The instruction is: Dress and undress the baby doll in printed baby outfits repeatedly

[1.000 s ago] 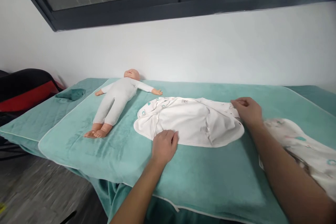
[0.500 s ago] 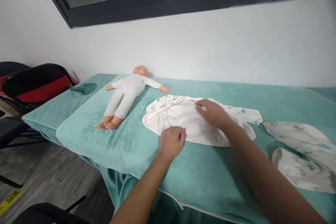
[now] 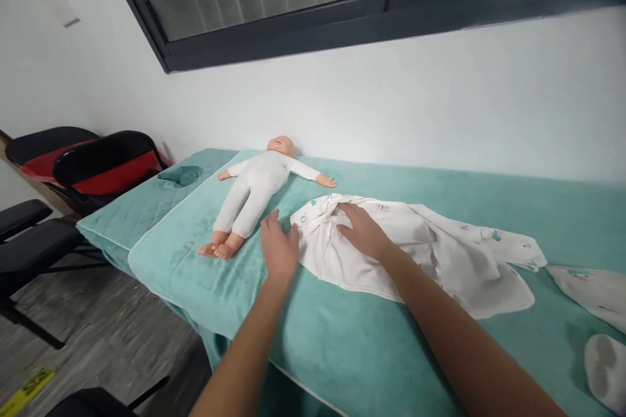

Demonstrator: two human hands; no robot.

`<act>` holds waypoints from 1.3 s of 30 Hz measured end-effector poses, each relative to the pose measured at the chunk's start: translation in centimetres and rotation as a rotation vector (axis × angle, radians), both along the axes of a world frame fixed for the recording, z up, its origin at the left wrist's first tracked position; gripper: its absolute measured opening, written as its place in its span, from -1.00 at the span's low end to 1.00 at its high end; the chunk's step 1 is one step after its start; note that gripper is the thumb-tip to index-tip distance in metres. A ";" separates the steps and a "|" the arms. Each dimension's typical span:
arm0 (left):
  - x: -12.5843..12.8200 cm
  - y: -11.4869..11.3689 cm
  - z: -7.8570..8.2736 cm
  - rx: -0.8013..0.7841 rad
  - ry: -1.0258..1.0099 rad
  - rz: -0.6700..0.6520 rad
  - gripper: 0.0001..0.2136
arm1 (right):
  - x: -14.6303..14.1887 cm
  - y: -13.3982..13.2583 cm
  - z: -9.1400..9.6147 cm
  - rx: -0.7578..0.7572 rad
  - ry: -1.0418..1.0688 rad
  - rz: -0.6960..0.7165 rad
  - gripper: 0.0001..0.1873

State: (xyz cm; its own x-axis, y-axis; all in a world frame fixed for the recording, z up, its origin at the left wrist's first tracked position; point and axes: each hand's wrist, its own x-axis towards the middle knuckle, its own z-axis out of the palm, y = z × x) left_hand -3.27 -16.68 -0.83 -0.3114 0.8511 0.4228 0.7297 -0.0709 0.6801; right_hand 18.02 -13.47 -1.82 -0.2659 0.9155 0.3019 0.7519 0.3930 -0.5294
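Arranging the white, teal-printed cloth garment (image 3: 413, 225) on the teal plush mat (image 3: 205, 287) seemed underway; the left hand (image 3: 280, 249) was unclenched beside it, the right hand (image 3: 366, 232) touched it, grip unclear; straightening it probably called for light pinching.

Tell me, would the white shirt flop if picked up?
The white shirt would probably droop, because its cloth lies in soft folds. It looks thin, so it's likely light. Spread on the green cover, it probably wouldn't roll.
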 end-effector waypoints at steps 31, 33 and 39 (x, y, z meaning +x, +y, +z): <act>0.5 0.6 -0.7 -0.128 0.000 -0.321 -0.81 | 0.6 3.4 -1.1 -0.276 0.946 -0.265 -0.53; 0.8 0.2 -0.5 -0.148 -0.159 -0.399 -0.80 | 0.3 3.1 -0.9 -0.263 0.958 -0.278 -0.54; 0.1 0.1 0.0 -0.191 -0.549 -0.558 -0.76 | -0.7 3.9 0.3 -0.323 1.075 -0.269 -0.66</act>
State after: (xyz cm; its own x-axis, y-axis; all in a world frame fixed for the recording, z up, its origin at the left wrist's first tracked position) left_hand -3.13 -16.54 -0.80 0.0595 0.9846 0.1642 0.1789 -0.1724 0.9687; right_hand 17.33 -9.52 -1.52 0.2023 0.9793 -0.0045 -0.1090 0.0179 -0.9939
